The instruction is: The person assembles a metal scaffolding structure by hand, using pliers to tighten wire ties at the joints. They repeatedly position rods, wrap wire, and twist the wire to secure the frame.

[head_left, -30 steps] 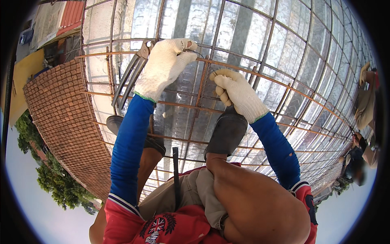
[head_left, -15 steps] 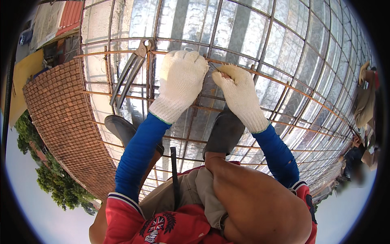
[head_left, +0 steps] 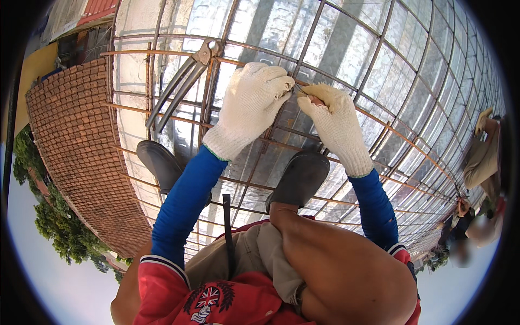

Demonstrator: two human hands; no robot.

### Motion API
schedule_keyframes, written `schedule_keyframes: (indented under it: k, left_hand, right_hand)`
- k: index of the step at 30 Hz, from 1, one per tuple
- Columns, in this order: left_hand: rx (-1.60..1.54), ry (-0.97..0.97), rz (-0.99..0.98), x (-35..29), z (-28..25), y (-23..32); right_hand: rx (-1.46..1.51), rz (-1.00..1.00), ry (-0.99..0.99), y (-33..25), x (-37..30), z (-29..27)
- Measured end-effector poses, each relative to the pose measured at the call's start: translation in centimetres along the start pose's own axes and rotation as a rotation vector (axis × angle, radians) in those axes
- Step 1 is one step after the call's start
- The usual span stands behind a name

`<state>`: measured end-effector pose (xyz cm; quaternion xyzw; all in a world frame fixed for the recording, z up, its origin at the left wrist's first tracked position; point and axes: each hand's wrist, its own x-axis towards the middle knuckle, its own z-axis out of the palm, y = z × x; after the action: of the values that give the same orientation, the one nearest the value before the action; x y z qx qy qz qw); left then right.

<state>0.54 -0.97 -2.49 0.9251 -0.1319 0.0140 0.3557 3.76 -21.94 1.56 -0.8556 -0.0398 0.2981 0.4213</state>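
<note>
Wire, thin and dark, sits at 1 o'clock from the centre, pinched in the nearly closed grip of the cream-gloved right hand at 2 o'clock. At 12 o'clock, the left hand, in a matching knitted glove, has its fingers curled; whether that grip has hold of anything, I cannot tell. Toward 10 or 11 o'clock, grey metal pliers with long dark handles lie across a rusty steel-bar grid over shiny ribbed metal sheeting.
</note>
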Motion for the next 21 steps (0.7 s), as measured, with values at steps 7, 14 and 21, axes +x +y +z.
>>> schedule_keyframes:
  k: [7,14,21]
  left_hand:
    - [0.04,-0.038,0.071,1.1,0.7,-1.5]
    - [0.051,0.154,-0.1,1.1,2.3,-0.4]
    - [-0.093,0.193,-0.144,0.6,1.9,-1.8]
  right_hand:
    - [-0.001,-0.005,0.053,0.6,-0.4,0.2]
    - [-0.157,-0.04,0.213,4.3,-2.3,1.9]
    - [-0.088,-0.055,0.211,3.5,-2.8,1.2]
